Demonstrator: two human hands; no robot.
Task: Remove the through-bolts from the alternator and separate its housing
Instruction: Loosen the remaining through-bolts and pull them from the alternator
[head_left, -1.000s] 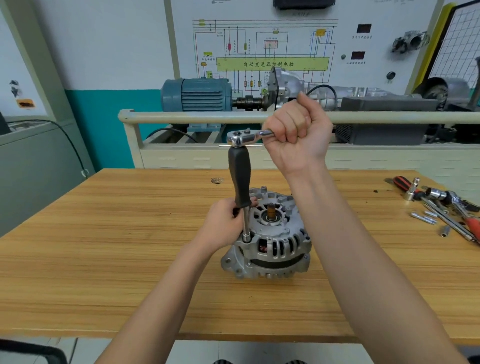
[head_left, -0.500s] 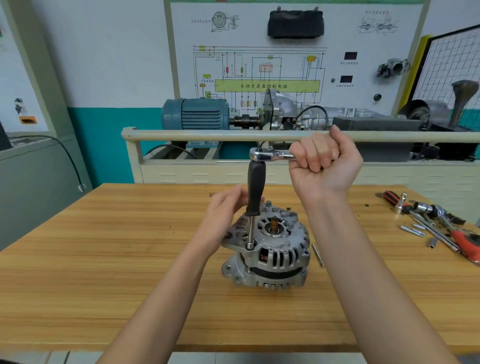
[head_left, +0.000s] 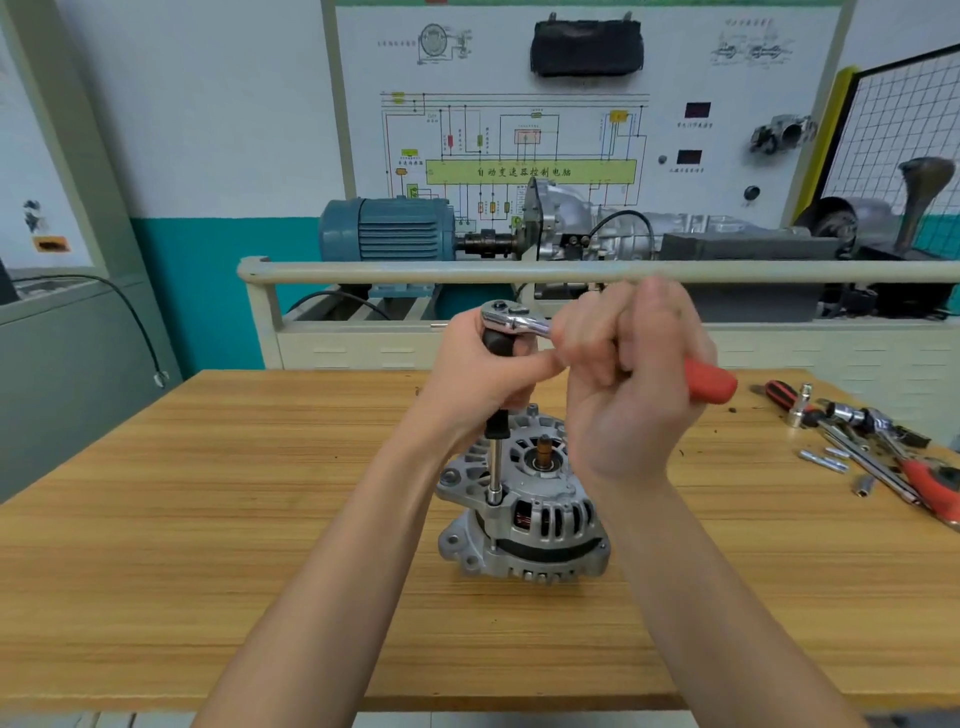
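A silver alternator (head_left: 524, 514) stands on the wooden table (head_left: 208, 519), pulley shaft pointing up. A socket extension with a black grip (head_left: 496, 457) rises upright from a bolt on the alternator's left front. On top of it sits a chrome ratchet (head_left: 511, 319) with a red handle (head_left: 709, 382) pointing right. My left hand (head_left: 478, 374) grips the black extension just under the ratchet head. My right hand (head_left: 634, 374) is curled round the ratchet handle; it looks blurred. The bolt head is hidden by the socket.
Loose tools lie at the table's right edge: sockets (head_left: 826, 460), a second ratchet (head_left: 862, 415), red-handled pliers (head_left: 935, 486) and a screwdriver (head_left: 779, 392). Behind the table runs a cream rail (head_left: 363, 270) in front of a blue motor (head_left: 389, 234) and a training board.
My left hand left the alternator body and climbed to grip the extension under the ratchet head. My right hand slid along the ratchet handle toward the head, baring its red end.
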